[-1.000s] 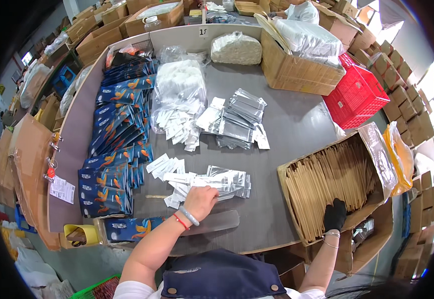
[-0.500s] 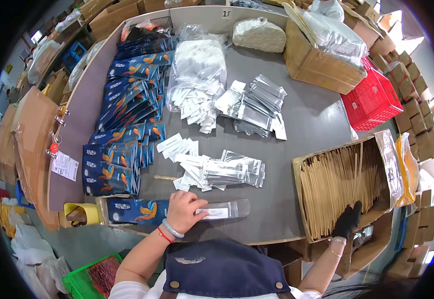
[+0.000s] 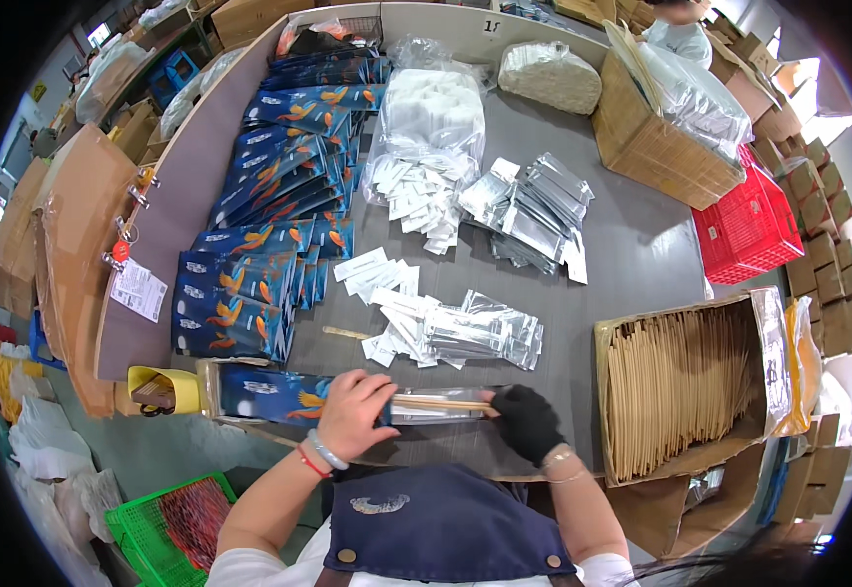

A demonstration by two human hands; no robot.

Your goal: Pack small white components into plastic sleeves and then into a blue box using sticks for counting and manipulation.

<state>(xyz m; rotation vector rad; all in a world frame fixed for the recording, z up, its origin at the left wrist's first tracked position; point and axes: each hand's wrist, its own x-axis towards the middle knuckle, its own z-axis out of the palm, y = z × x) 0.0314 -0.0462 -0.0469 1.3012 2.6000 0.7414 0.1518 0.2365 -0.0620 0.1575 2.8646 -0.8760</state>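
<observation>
- Nearest, at 6 o'clock: dark blue apron [image 3: 440, 533] over a white top, both forearms rising from it
- Left hand [image 3: 352, 413], bare, with bracelets at the wrist, pressed palm-down on a blue printed pouch [image 3: 269, 393] lying flat at the table's near edge — fingers curled over the pouch mouth, holding it rather than pinching
- Right hand [image 3: 527, 423], in a black glove, closed on the end of a thin wooden stick [image 3: 442, 402] and a clear sleeve [image 3: 436, 413], both lying lengthwise between the two hands, touching the pouch mouth
- At 9 o'clock of the left hand: small yellow bin [image 3: 164, 388], just beside the pouch
- At 3 o'clock: open cardboard box [image 3: 685, 386] packed with upright tan sticks
- At 12 o'clock, near the hands: loose heap of clear packets [image 3: 475, 331] and white slips [image 3: 379, 275]
- At 10 o'clock: long overlapping row of blue pouches [image 3: 269, 220] along the table's left side
- Farther, toward 12: bag of white pieces [image 3: 433, 117], silver packets [image 3: 529, 207]
- At 2 o'clock, far: red crate [image 3: 747, 227], cardboard carton [image 3: 656, 142] holding plastic bags
</observation>
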